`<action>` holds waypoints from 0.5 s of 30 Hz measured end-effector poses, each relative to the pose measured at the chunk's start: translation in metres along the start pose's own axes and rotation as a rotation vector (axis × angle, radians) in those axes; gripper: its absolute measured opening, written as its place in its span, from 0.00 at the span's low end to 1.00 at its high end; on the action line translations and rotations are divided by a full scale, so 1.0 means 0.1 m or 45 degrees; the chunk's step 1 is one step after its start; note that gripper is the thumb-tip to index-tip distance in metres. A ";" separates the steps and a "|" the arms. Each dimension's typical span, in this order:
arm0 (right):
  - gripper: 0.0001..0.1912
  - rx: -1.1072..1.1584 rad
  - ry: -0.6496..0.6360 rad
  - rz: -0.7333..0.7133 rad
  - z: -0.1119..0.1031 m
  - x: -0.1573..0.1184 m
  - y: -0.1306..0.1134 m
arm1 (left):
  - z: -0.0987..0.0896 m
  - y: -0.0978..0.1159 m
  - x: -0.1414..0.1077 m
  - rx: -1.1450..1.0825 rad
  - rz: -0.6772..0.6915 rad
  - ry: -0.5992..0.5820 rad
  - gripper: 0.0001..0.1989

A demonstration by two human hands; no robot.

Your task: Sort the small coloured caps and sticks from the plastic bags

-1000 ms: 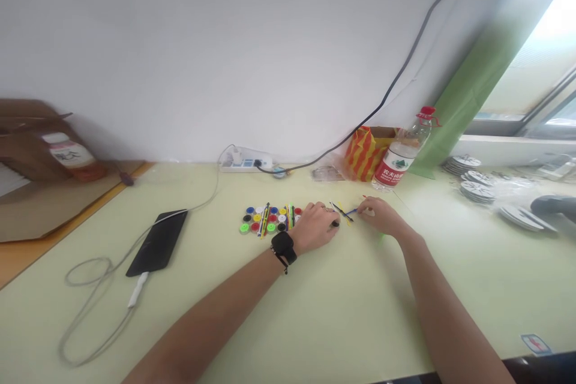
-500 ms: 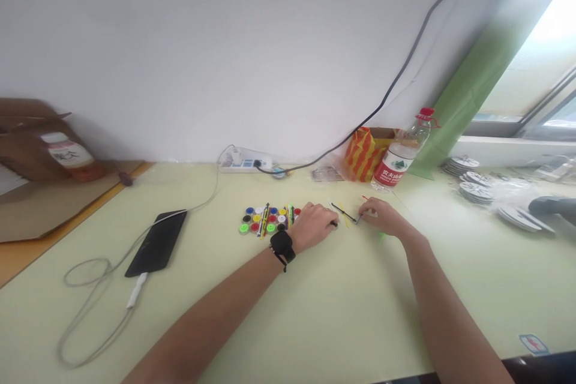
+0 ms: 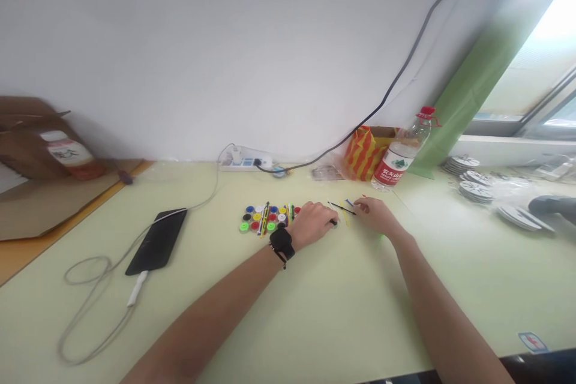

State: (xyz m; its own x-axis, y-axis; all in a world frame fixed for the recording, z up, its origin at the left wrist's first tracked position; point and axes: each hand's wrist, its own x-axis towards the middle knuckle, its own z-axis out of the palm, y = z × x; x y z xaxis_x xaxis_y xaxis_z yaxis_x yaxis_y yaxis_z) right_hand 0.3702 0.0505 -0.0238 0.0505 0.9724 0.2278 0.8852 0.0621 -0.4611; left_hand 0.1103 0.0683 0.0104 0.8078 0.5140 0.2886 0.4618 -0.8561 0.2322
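On the table, my left hand (image 3: pixel 314 222), wearing a black watch (image 3: pixel 282 242), curls its fingers around a small black disc (image 3: pixel 333 222) with a clear base. My right hand (image 3: pixel 378 215) is pinched at the end of a thin blue stick (image 3: pixel 349 203). Between my hands lie a black stick (image 3: pixel 342 208) and a yellow stick (image 3: pixel 344 214), crossing each other. Left of my left hand are rows of small coloured discs (image 3: pixel 254 227), with bundled coloured sticks (image 3: pixel 264 219) lying across them. My left hand covers part of that group.
A black phone (image 3: pixel 157 242) with a white cable lies at left. Behind are a power strip (image 3: pixel 246 159), a red-and-yellow bag (image 3: pixel 362 155) and a water bottle (image 3: pixel 396 159). Stacked white discs (image 3: pixel 476 192) stand at right. A cardboard box (image 3: pixel 27 204) holds another bottle (image 3: pixel 69 155).
My right hand has shifted slightly left, and the blue stick at its fingertips has swung from pointing down-left to up-left. My left hand has stayed in place.
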 end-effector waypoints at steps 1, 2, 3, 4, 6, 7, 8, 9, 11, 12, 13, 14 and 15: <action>0.13 0.010 0.001 -0.010 0.06 0.00 -0.07 | 0.00 0.00 0.00 0.005 0.001 0.002 0.07; 0.15 0.021 0.007 -0.027 0.12 0.01 -0.13 | 0.00 0.00 0.00 0.009 0.003 0.003 0.07; 0.16 0.031 0.019 -0.061 0.17 0.01 -0.20 | 0.00 0.00 0.00 0.013 0.007 0.006 0.07; 0.17 0.039 0.023 -0.104 0.21 0.00 -0.26 | 0.01 -0.01 0.00 0.018 0.012 0.009 0.07; 0.15 0.074 -0.011 -0.183 0.26 0.00 -0.34 | 0.01 -0.01 0.01 0.040 0.018 0.011 0.07; 0.14 0.096 -0.041 -0.206 0.27 -0.01 -0.37 | 0.02 -0.01 0.01 0.055 0.017 0.009 0.07; 0.13 0.118 -0.068 -0.215 0.27 -0.01 -0.38 | 0.03 -0.01 0.01 0.071 0.014 0.006 0.07; 0.14 0.132 -0.081 -0.216 0.26 -0.01 -0.38 | 0.03 -0.01 0.02 0.084 0.009 0.001 0.07; 0.15 0.140 -0.083 -0.218 0.23 -0.02 -0.36 | 0.04 -0.01 0.02 0.091 0.003 -0.007 0.07; 0.16 0.138 -0.086 -0.229 0.22 -0.02 -0.35 | 0.03 -0.02 0.02 0.084 0.006 -0.011 0.07; 0.17 0.138 -0.099 -0.247 0.20 -0.02 -0.35 | 0.02 -0.02 0.02 0.072 0.014 -0.014 0.06; 0.18 0.143 -0.120 -0.264 0.19 -0.02 -0.34 | 0.00 -0.03 0.01 0.059 0.023 -0.014 0.07; 0.18 0.151 -0.147 -0.278 0.17 -0.02 -0.35 | -0.02 -0.05 0.01 0.047 0.029 -0.010 0.08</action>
State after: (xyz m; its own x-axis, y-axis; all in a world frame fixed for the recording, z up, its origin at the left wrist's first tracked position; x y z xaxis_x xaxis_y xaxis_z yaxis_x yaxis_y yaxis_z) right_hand 0.3315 0.0502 -0.0232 -0.1950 0.9518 0.2370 0.8085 0.2927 -0.5106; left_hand 0.1080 0.0729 0.0112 0.8209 0.4943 0.2860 0.4565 -0.8689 0.1914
